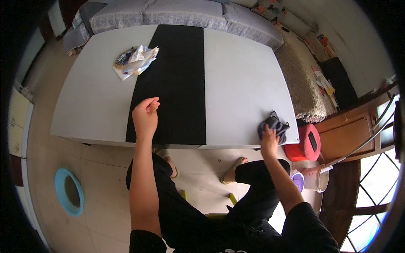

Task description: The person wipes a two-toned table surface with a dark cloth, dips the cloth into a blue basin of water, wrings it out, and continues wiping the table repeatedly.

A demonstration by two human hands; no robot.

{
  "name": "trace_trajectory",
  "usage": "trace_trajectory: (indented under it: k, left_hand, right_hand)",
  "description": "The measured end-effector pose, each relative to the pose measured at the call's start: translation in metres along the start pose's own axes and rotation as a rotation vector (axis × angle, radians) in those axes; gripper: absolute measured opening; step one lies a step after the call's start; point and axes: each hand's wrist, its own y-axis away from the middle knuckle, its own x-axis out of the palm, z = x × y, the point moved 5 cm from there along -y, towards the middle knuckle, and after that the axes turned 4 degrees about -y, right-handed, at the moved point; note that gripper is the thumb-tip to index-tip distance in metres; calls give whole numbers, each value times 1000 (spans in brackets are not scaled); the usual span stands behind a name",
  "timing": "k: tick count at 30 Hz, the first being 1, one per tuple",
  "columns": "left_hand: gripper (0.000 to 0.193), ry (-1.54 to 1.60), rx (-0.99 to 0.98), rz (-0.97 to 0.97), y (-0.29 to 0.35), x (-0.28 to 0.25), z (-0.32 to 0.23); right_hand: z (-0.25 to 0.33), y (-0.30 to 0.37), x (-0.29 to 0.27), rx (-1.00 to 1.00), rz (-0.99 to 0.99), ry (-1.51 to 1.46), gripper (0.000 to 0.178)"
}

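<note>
A dark cloth (277, 122) is located at the near right corner of the tabletop (242, 80). It is covered by the right hand (269, 142), fingers extended, presumably so that contact with the surface is kept; whether it is gripped cannot be told. The left hand (145, 119) is held curled, fingers together, at the black strip (180, 63), perhaps for balance; nothing is seen in it. Rightward and nearward travel is limited by the edges, beyond which a red bin (301, 147) is placed. More room is offered leftward and toward the far edge; at far left, a crumpled bag (141, 61) is to be avoided.
</note>
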Motion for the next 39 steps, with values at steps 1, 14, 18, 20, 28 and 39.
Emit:
trace_trajectory:
  k: [1, 14, 18, 20, 28, 39]
  left_hand:
    - [22, -2, 17, 3, 1, 0, 0]
    - [13, -465, 188, 57, 35, 37, -17]
    - [9, -653, 556, -44, 66, 42, -22]
    - [10, -972, 211, 313, 82, 59, -4]
    - [27, -1042, 321, 205, 103, 63, 4]
    - [29, -1020, 257, 197, 105, 62, 5]
  right_hand:
    - [36, 9, -6, 62, 62, -32, 40]
    - [65, 44, -13, -569, 28, -308, 40]
    - [-92, -10, -7, -32, -91, -209, 38]
    - [-115, -14, 3, 101, -211, -92, 37]
    - [62, 70, -9, -495, -25, -345, 41]
    - [-192, -25, 0, 294, -73, -281, 34]
